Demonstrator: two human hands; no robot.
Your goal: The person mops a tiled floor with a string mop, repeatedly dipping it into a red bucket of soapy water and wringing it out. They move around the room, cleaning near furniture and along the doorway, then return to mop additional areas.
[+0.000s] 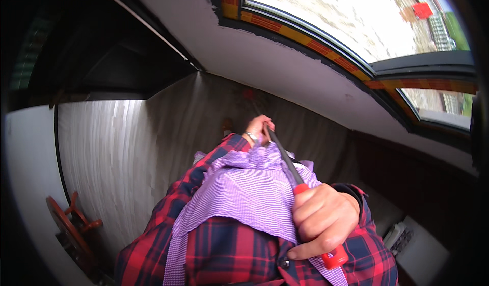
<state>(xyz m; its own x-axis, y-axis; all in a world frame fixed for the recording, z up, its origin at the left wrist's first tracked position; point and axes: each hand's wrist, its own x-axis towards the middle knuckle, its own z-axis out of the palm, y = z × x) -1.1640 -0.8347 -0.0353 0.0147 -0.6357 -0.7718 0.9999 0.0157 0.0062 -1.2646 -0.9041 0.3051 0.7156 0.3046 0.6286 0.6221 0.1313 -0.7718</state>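
Observation:
My right hand (326, 217) is wrapped around the red grip (336, 258) at the top end of a long-handled floor tool. Its dark shaft (284, 154) slants down and away from me, and my left hand (259, 127) grasps it lower down. At the far end, a blurred reddish head (249, 94) appears low near the floor by the wall; I cannot tell if it is a mop or a broom. A purple-and-white patterned apron (248, 194) covers my front over a red and navy plaid shirt. A silver wristwatch (251, 137) sits on my left wrist.
The wood-look floor (103, 152) runs along a pale wall (267, 68) under a window with a taped frame (290, 30). A brown wooden stool-like piece (70, 225) is at lower left. Dark red furniture (405, 183) and a white object (420, 244) are at right.

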